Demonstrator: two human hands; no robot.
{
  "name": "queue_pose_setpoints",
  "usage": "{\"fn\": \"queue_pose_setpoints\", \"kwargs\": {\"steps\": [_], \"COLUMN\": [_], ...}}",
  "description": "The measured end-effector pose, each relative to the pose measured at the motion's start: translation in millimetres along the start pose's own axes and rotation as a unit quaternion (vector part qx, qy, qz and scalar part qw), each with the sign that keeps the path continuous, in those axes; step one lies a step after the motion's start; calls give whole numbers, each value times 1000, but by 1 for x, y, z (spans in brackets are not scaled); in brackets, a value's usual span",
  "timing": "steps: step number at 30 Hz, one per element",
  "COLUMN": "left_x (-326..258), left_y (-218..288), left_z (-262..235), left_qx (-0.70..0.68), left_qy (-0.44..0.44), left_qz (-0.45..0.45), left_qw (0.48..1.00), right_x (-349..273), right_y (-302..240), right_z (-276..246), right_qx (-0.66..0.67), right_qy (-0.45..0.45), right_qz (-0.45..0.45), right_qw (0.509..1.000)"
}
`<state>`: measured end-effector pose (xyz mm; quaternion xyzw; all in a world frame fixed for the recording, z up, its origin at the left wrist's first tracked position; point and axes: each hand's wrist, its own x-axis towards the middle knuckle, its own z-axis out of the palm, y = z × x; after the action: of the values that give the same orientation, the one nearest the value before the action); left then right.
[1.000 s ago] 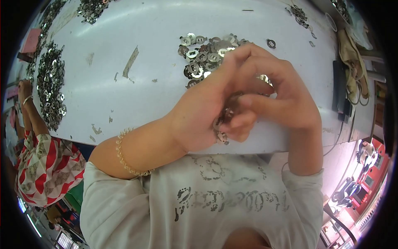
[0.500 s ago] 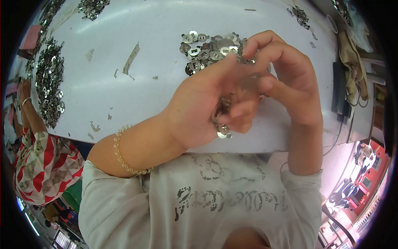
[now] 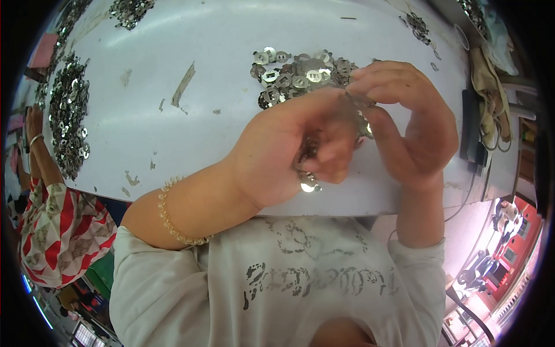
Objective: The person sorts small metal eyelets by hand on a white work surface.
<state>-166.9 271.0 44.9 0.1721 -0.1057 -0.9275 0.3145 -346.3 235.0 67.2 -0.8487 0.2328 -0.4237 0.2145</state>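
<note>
My left hand [image 3: 260, 144], a beaded bracelet on its wrist, is curled round several small shiny metal discs [image 3: 310, 186] that stick out below its fingers. Its fingertips are blurred. My right hand [image 3: 419, 121] is closed in a pinch on a small metal disc [image 3: 358, 100], which lies close against the left thumb and fingers. Just beyond both hands, a pile of the same flat metal discs [image 3: 306, 72], with cutouts and small tabs, spreads over the white table [image 3: 219, 69]. Part of this pile is hidden behind my hands.
A long heap of metal pieces [image 3: 69, 121] lies at the left, another heap [image 3: 130, 11] at the far left. A smaller scatter [image 3: 417, 28] is at the far right, near a tan cloth item [image 3: 488, 92]. Another person's arm [image 3: 43, 150] rests at the left table edge.
My right hand has shifted down and a little right, its fingers drawn closer together round the disc. My left hand stays nearly in place, still holding its discs.
</note>
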Motion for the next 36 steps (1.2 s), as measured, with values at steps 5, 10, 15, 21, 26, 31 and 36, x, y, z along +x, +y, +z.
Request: {"fn": "queue_pose_setpoints", "kwargs": {"steps": [5,10,15,21,26,31,36], "left_x": [3,1,1,2,-2,-3,-6], "left_y": [-2,-1,0,1,0,3,16], "left_z": [2,-3,8,6,6,4,3], "left_qx": [-20,13,42,45,82,5,-78], "left_qy": [55,10,46,64,34,32,43], "left_qz": [-2,-13,13,29,40,39,76], "left_qw": [998,1000,998,997,995,999,993], "right_x": [1,2,1,2,5,-1,5], "right_y": [-1,-3,-2,-1,-6,-6,-5], "right_z": [-6,-3,-2,0,-3,-2,0], "right_qx": [-23,-44,-45,-6,-7,-9,-47], "right_qy": [-20,-10,-4,14,18,8,2], "right_qz": [-25,-18,-7,37,110,191,102], "right_qw": [999,999,999,999,994,981,994]}}
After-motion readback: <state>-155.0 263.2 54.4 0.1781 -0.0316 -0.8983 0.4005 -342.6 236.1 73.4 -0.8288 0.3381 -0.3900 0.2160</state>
